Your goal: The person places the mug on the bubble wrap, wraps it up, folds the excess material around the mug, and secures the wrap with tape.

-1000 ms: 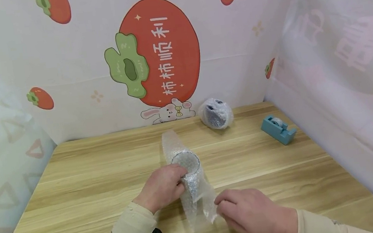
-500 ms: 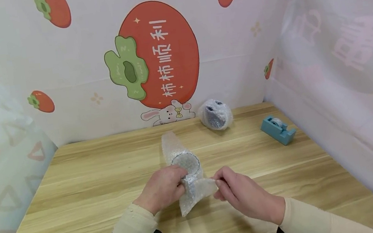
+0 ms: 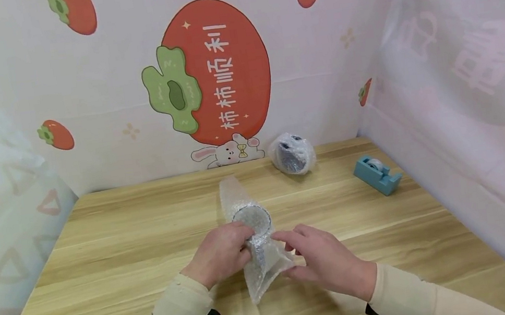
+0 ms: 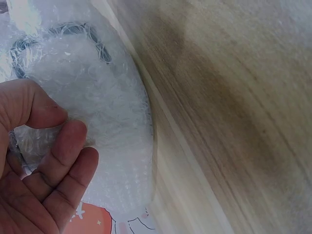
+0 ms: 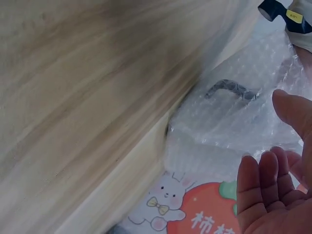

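Note:
A round cup (image 3: 252, 219) with a dark rim stands on the table inside a sheet of bubble wrap (image 3: 265, 263). One tail of the wrap runs toward the back, the other toward the front. My left hand (image 3: 223, 253) pinches the wrap at the cup's near rim; in the left wrist view thumb and fingertips (image 4: 73, 134) meet on the film. My right hand (image 3: 323, 256) lies along the right side with thumb and fingers spread, index fingertip right at the wrap near the rim. A dark curved handle (image 5: 233, 87) shows through the film in the right wrist view.
Another bubble-wrapped object (image 3: 292, 154), dark inside, sits at the table's back edge. To the right is a teal tape dispenser (image 3: 377, 175) with a roll in it. Printed cloth (image 3: 107, 91) hangs behind the wooden table (image 3: 137, 224) and along both sides.
My right hand lifted the front flap of bubble wrap toward the cup, then loosened its pinch and spread its fingers beside the rim. The left hand has stayed in place.

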`<state>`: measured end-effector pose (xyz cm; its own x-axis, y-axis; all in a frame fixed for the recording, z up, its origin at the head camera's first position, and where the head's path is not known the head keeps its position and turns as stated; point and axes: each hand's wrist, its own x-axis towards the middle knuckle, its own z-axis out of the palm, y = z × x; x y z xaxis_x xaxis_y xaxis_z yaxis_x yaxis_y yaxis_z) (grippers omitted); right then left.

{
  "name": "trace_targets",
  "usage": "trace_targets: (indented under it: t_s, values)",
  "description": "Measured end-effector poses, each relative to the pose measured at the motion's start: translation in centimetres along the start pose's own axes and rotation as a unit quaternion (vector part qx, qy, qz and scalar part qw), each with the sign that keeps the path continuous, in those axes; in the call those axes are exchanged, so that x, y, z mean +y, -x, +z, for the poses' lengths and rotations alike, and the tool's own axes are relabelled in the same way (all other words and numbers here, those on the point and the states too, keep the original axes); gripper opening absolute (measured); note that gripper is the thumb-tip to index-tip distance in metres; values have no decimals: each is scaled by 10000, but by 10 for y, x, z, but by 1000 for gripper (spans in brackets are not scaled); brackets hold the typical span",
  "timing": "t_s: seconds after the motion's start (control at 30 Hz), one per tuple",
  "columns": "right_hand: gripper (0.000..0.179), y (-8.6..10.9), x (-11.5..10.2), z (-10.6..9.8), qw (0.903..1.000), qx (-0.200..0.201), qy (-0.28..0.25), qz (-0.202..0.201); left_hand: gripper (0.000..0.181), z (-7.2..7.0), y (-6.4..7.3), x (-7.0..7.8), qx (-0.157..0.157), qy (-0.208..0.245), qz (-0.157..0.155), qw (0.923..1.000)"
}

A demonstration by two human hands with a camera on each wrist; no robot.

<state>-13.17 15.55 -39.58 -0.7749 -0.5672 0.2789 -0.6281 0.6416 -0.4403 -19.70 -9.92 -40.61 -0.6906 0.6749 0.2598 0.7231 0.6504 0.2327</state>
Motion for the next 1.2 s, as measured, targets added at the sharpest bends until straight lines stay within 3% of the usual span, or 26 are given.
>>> trace_targets:
  t_s: [0.27, 0.43, 0.67, 0.8, 1.03, 1.2]
  values:
    - [30, 2, 3, -1, 9962, 198, 646, -553, 19, 0, 0, -1, -45, 32, 12, 10000]
    - [29, 3, 4, -4, 9949, 210, 759, -631, 22, 0, 0, -1, -14, -20, 23, 10000]
    - [36, 1, 8, -10, 9920, 648, 825, -698, 24, -1, 1, -2, -69, 120, -4, 9999]
    - [31, 0, 7, -16, 9970, 324, 483, -512, 24, 0, 0, -2, -66, 119, -7, 9999]
    - [18, 1, 3, -19, 9975, -291, 470, -441, 23, 1, 0, -2, -60, 115, -5, 9999]
    - [40, 5, 3, -12, 9963, -517, 620, -279, 24, 1, 0, -2, -24, 103, -6, 9999]
